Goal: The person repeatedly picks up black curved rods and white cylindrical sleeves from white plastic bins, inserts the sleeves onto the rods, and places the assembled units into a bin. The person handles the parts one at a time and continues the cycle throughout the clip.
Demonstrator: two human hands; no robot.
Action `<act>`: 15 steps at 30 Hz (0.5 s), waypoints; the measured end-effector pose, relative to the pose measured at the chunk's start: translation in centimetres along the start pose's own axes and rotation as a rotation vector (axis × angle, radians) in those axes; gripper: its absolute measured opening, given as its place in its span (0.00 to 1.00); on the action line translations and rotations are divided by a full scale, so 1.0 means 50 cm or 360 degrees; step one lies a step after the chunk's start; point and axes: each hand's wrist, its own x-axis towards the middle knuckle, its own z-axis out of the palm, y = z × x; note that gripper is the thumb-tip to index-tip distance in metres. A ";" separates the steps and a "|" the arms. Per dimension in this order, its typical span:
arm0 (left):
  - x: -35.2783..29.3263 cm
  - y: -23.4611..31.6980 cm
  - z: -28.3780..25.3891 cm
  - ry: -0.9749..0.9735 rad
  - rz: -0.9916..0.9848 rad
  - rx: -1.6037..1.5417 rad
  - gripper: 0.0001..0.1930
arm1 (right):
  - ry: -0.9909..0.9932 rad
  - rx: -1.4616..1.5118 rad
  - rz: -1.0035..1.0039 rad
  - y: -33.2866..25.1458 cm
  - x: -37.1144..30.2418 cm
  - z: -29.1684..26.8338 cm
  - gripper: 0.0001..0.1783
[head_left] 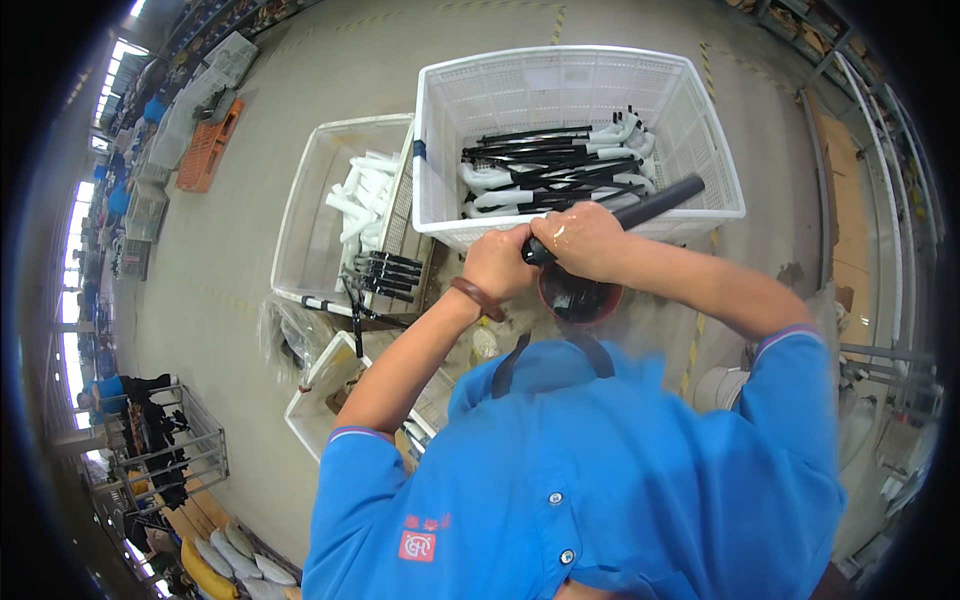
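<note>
In front of me my right hand (580, 240) is wrapped around a dark grey foam tube (660, 201), which sticks out to the right over the near rim of a white crate (590, 58). Its skin looks wet. My left hand (497, 264) is closed at the tube's glossy black left end, close against my right hand; whether it grips the tube itself or a part inside it is hidden. Just below my hands stands a reddish bucket (613, 305) with something dark in it. Inside the crate lie several black metal tubes (530, 150) with ends in whitish wrapping.
Left of the crate, a second white bin (300, 215) holds white sleeves (365, 195), with black tubular parts (388, 275) at its near corner. A smaller white bin (310, 395) sits nearer me. An orange crate (210, 145) and a metal cart (175, 450) stand at the left.
</note>
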 end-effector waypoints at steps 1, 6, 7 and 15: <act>0.006 0.000 -0.003 0.0039 -0.0021 -0.0006 0.18 | -0.0029 -0.0011 0.0026 -0.001 0.012 0.001 0.06; -0.009 -0.064 -0.052 0.0174 0.0242 -0.0261 0.24 | -0.0120 0.0302 0.0064 0.006 0.058 -0.060 0.12; -0.017 -0.088 -0.076 0.0154 0.0170 -0.0193 0.29 | -0.0190 0.0217 0.0205 0.021 0.062 -0.087 0.15; -0.110 -0.080 -0.211 -0.0279 -0.0289 -0.1413 0.13 | 0.0169 0.1042 0.0616 0.117 0.009 -0.258 0.16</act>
